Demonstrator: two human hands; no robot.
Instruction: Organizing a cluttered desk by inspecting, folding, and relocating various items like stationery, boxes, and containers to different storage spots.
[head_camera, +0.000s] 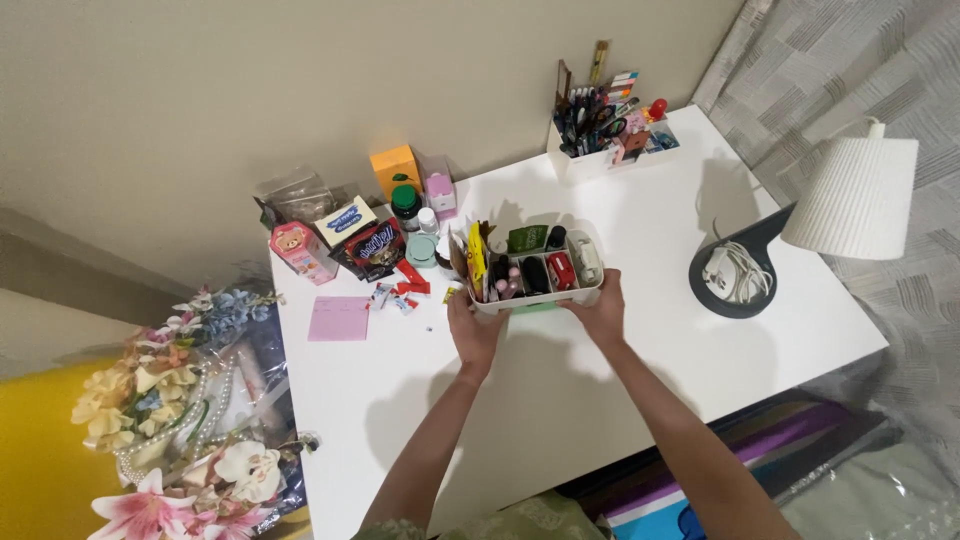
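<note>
White organiser box (535, 268) sits on the white desk (600, 380), near the middle of its far half, and is divided into several compartments holding small items: a yellow packet at the left end, a green packet and dark items toward the middle, a red item right of centre, and a pale rounded item at the right end. In the head view, the left hand (473, 330) is closed on the box's left front corner, fingers curled up against the wall. The right hand (601, 312) is closed on the right front corner, fingers against the side wall. Both forearms extend from the bottom edge of the frame toward the box. A green edge shows beneath the front of the box; what it belongs to cannot be determined. Left of the box lie a pink notepad (338, 318) and scattered small red wrappers (408, 283), with a dark snack packet (374, 246), a pink carton (301, 251) and an orange box (396, 171) behind them. A second white caddy filled with pens and scissors (605, 135) stands at the far edge of the desk. A lamp with a white pleated shade (852, 195) stands at the right, its dark base carrying a coiled white cable. A bunch of artificial flowers (180, 410) lies off the left edge.
</note>
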